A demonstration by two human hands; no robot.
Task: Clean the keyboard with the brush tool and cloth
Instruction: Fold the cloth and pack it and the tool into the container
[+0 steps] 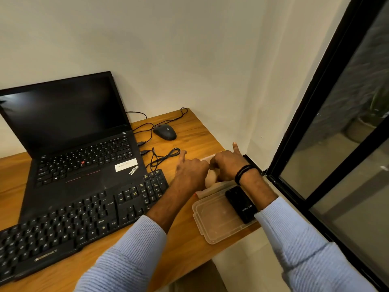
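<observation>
Desk [185, 239]: a wooden top set into a corner, with a white wall behind and a black-framed window on the right.
Keyboard [69, 224]: a black full-size board laid diagonally across the near left of the desk, its number pad pointed toward the hands; it is not touched by either hand.
Laptop [80, 144]: opened behind the keyboard, the screen dark, a red pointing nub seen among its keys.
Mouse [164, 132]: a black wired one placed near the wall, well apart from the hands.
Cable [166, 158]: a black coil laid between the laptop's side and the left hand.
Left hand [190, 171]: held above the desk just right of the number pad, index finger stretched toward the cable, the other fingers curled in; whether anything is gripped cannot be told.
Right hand [226, 165]: placed just beside the left one, 1 finger raised toward the wall, the rest curled down onto a pale rounded item; a black band is worn on the wrist.
Pale item [211, 179]: partly hidden under both hands, light beige in colour; whether it is the cloth or the brush tool cannot be told.
Container [219, 220]: a clear plastic box set at the right edge of the desk, below the right forearm.
Black device [242, 204]: laid across the container's far right part.
Sleeves [134, 251]: light blue ribbed knit worn on both forearms.
</observation>
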